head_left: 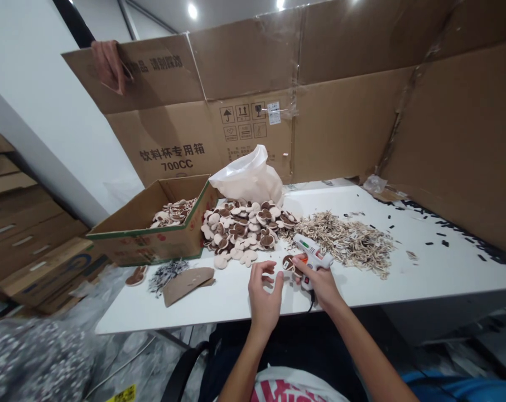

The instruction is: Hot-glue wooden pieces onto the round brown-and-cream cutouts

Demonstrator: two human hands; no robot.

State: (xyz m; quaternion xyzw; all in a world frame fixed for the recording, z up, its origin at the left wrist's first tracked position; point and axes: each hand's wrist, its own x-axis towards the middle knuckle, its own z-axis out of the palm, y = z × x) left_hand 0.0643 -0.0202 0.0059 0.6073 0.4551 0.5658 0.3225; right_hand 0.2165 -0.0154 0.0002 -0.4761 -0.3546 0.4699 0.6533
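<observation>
Your right hand (319, 282) sat at the centre of the frame, low on the white table (424, 268), its fingers closed around the grip of the white glue gun (312, 258); the gun's long axis ran from your palm up and to the left, the nozzle end pointing toward the pile of mushroom-shaped pieces (246, 226); your left hand (264, 293) lay just left of it, palm down, fingers spread and loosely curled, holding nothing that you could make out; a small brown piece (288, 262) lay between the two hands, just left of the gun's body and just beyond your left fingertips, so both hands were near it, the right one touching or nearly so; whether the thumb pinned it you could not tell. Behind the gun to the right spread a heap of pale slivers (348, 237); at centre left stood an open cardboard box (152, 234) with more pieces in it; a white plastic bag (248, 176) rose behind the pile; at upper left another person's hand (108, 64) gripped the edge of the cardboard screen (340, 100).
</observation>
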